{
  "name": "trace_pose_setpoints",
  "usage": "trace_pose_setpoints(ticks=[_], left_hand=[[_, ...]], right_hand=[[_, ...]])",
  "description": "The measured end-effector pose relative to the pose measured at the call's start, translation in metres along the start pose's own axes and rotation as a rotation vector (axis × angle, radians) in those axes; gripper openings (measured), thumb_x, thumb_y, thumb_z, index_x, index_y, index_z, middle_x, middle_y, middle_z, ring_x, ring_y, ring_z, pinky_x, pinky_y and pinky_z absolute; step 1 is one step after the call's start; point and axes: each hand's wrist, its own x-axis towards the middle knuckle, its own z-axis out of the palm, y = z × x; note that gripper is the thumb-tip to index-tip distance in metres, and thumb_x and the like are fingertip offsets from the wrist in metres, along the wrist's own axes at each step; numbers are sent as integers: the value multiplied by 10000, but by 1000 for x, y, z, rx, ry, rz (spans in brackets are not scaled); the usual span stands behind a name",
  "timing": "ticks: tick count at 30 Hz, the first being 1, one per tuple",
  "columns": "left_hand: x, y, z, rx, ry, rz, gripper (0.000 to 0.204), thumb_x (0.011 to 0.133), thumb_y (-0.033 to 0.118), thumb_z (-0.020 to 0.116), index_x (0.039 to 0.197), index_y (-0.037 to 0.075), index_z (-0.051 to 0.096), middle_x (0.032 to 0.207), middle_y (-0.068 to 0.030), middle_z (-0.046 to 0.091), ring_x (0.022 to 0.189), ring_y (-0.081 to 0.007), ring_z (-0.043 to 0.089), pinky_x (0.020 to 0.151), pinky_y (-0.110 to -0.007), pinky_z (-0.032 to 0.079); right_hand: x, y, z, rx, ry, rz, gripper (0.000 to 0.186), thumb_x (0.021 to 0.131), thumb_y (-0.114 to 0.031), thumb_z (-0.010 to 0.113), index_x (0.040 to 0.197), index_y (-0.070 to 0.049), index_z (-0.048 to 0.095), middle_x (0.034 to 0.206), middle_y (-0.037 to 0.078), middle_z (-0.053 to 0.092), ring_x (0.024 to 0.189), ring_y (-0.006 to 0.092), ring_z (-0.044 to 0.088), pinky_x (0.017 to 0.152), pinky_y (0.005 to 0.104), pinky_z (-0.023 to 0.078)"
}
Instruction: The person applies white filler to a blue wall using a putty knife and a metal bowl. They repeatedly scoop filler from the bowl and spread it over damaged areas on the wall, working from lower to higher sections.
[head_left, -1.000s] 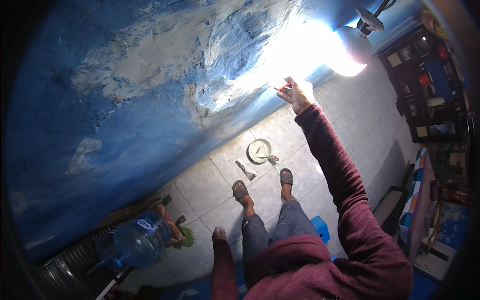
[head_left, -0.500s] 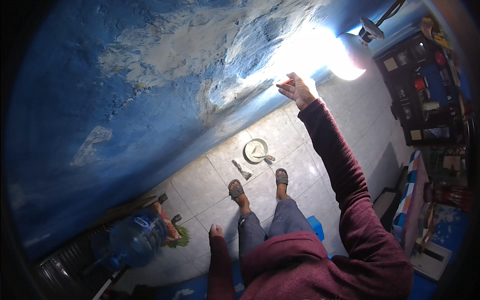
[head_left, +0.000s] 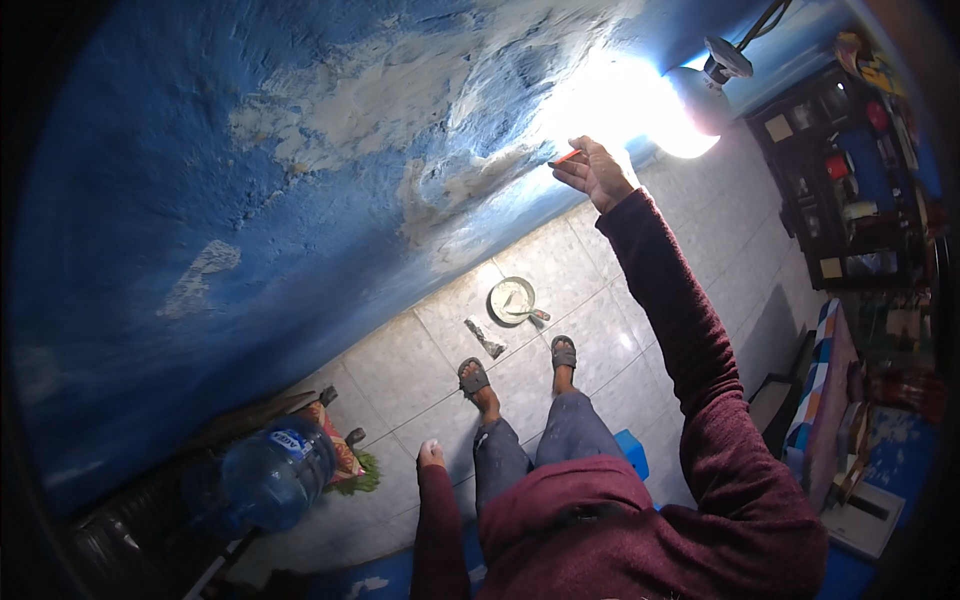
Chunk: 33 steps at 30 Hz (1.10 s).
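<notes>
The fingers (head_left: 572,172) of the right hand (head_left: 598,172) were closed around a thin orange-red tool (head_left: 566,157), its tip held against the wall (head_left: 300,200) just beside a bright glare from the lamp (head_left: 690,105). What kind of tool it was could not be told; only a short, slim end showed past the fingers. The left hand (head_left: 431,453) hung low beside the left knee, its fingers loosely curled and holding nothing.

The wall was rough blue plaster, broken by wide pale patches of grey-white filler with ragged, flaking edges. The floor (head_left: 400,370) was laid in large pale glossy tiles with dark joints. On it, just ahead of the sandalled feet (head_left: 475,378), sat a round shallow bowl (head_left: 512,300) of whitish paste with a small trowel-like tool resting in it, and beside that a short flat scraper (head_left: 485,337) smeared with the same stuff. Both were well apart from the raised hand.

To the left stood a large clear blue water bottle (head_left: 265,475), rounded and ribbed, bearing a small blue-and-white label near its shoulder. Behind it lay a reddish patterned cushion (head_left: 335,445). A blue stool (head_left: 630,452) showed under the person. At the right, a dark shelf unit (head_left: 850,160) held small coloured packages and square yellow tags.
</notes>
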Motion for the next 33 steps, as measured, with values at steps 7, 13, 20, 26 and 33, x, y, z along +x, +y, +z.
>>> trace_pose_setpoints(ticks=[7,13,20,26,33], left_hand=[[19,-48,-31,-13,55,22,271,823,143,567,1041,-8,622,886,-124,663,772,-189,641,712,-316,508],[3,-16,-50,-86,-96,-29,289,819,137,571,1050,-33,603,868,-107,648,757,-163,624,708,-294,497],[-34,-20,-116,-112,-69,-78,302,833,128,563,1068,-57,598,843,-95,643,682,-138,614,661,-263,511],[-59,-2,-129,19,-96,-184,347,844,147,553,1111,-73,586,917,-132,656,740,-169,642,705,-283,520],[-64,23,-132,51,-129,-186,376,853,148,545,1163,-64,564,1005,-160,652,823,-181,647,766,-295,507]], right_hand=[[-91,-3,6,248,-28,-230,139,862,-134,522,926,-11,522,744,81,518,699,194,578,797,444,530],[-31,126,-87,163,374,-421,91,867,-112,591,855,-21,595,683,21,524,575,96,527,646,341,554],[23,146,-50,-260,615,-694,346,833,-49,538,1173,-16,589,931,111,677,681,171,603,648,282,507],[34,164,-16,-492,633,-608,233,780,-52,557,1001,-8,616,889,171,610,779,285,607,756,355,511],[9,182,22,-452,624,-814,504,716,57,500,1196,-62,594,1162,188,560,1054,322,520,903,367,451]])
